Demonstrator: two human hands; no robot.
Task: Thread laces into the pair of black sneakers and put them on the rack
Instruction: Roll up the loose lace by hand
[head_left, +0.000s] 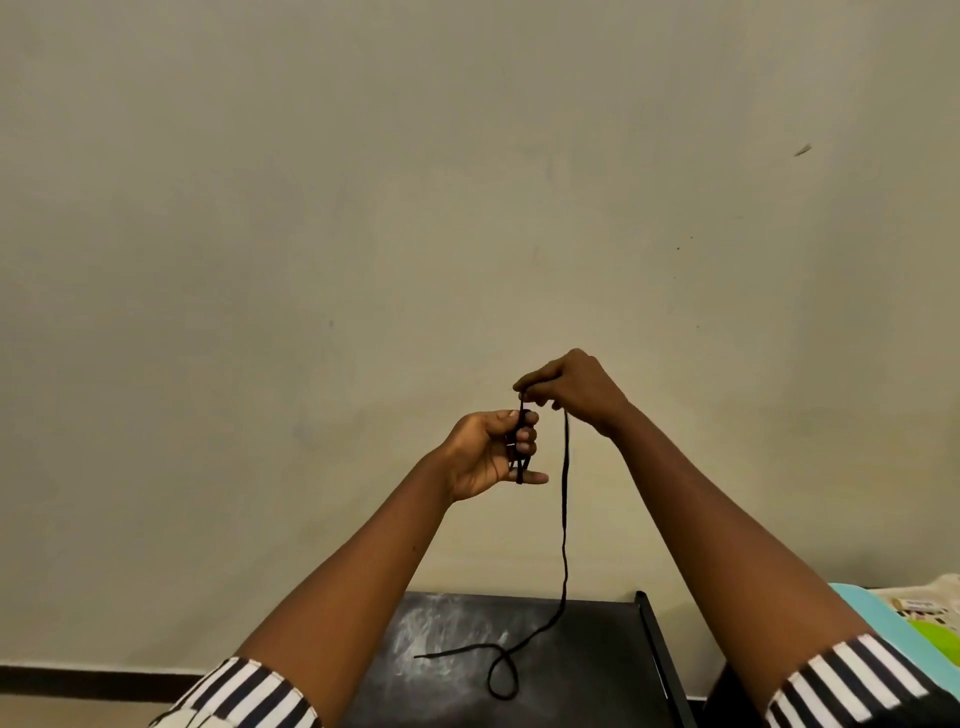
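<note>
From the head camera, both arms are raised in front of a plain wall. The left hand has its fingers curled round a small bundle of black lace, a few turns of it looped over the outstretched little finger. The right hand, just above and to the right, pinches the same lace between thumb and fingertips. From that pinch the lace hangs almost straight down, its long axis vertical. Its tail lands on the dark shelf top near the right edge, curls into one loop and ends with the tip pointing toward the left edge.

No sneakers show here, so I'd judge the lace is only being unwound and straightened, with threading not begun. To do it well, let the turns slip off the left hand one at a time under light tension, and shake out that loop below before it tightens into a knot.

At the right, a turquoise tray peeks in.
</note>
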